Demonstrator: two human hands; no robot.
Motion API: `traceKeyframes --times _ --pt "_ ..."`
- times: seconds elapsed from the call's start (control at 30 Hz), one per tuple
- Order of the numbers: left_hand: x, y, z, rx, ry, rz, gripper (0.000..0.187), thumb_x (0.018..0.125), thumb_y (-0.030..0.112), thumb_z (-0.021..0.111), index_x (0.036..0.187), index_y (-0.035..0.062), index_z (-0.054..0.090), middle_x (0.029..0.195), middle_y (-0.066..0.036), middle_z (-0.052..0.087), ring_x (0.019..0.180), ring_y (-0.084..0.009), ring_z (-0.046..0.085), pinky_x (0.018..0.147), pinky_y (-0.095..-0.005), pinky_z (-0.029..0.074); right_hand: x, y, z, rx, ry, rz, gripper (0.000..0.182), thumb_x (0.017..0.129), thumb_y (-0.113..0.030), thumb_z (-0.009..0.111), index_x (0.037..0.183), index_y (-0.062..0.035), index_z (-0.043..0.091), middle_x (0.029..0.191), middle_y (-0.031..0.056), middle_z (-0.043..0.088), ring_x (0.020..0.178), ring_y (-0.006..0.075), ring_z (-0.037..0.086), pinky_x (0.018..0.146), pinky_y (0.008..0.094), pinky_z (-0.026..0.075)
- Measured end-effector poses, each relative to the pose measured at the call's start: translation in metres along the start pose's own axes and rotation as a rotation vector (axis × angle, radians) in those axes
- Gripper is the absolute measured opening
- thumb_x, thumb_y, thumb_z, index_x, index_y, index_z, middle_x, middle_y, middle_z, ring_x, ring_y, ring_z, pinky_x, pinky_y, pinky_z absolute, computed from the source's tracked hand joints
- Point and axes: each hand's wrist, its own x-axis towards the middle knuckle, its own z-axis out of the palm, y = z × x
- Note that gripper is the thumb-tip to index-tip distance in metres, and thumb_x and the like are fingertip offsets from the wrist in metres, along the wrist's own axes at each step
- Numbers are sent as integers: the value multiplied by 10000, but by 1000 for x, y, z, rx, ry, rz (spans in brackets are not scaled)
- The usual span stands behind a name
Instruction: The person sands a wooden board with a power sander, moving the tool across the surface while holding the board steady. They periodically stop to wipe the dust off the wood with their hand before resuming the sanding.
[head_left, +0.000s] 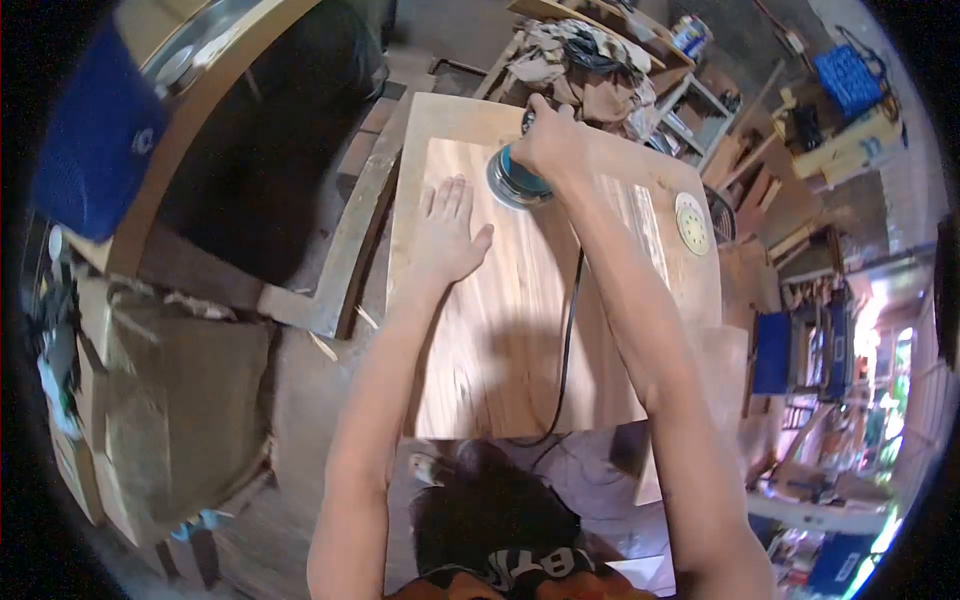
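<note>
A teal and black orbital sander (515, 181) sits on the far part of a striped wooden panel (500, 330). My right hand (556, 140) is wrapped round the sander's top, its fingers partly hidden behind the hand. To the left, my left hand (457, 225) lies flat on the panel with the fingers stretched out and nothing in it. From the sander a black cord (569, 340) runs under my right forearm and down over the panel's near edge. The panel rests on a paler wooden board (437, 112).
A round perforated sanding disc (692, 224) lies at the pale board's right side. Crumpled rags (600, 75) are heaped beyond the far edge. At the right stand wood scraps and a blue bag (848, 82); at the left, a timber frame (345, 270) and a large box (190, 400).
</note>
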Motion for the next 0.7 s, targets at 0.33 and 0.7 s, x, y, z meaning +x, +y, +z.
traceKeyframes --times 0.33,0.7 --pt "70 -35 3 91 -90 115 652 1043 376 416 1523 -65 409 1589 -256 415 1511 -380 346 1252 -513 226 42 -7 -10 -65 14 55 589 726 -258 770 1289 -147 636 1136 260 719 1008 485 698 893 495 584" --pt "-31 -29 -46 -4 -139 225 579 990 266 482 1509 9 462 1586 -209 435 1504 -408 343 1258 -509 236 -36 -47 -29 -4 -139 88 651 727 -251 792 1336 -142 588 1252 261 620 1172 430 616 1019 507 505"
